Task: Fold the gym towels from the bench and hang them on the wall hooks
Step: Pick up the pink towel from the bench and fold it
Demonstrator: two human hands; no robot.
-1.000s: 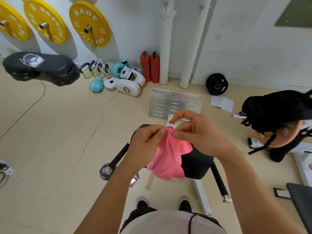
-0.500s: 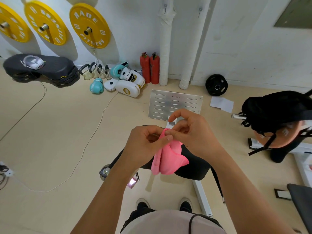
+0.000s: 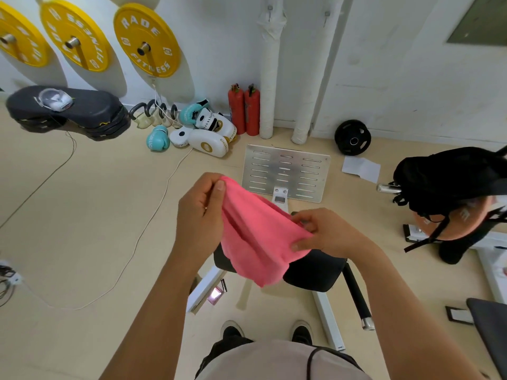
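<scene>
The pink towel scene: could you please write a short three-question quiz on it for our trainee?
1. True or false: both hands grip the pink towel.
2. Which hand holds the towel higher: A) left hand B) right hand?
3. Fill in: on the floor by the wall, beside the white pipes, stand two red fire ______.

Key: 1 true; 2 A; 3 extinguishers.
</scene>
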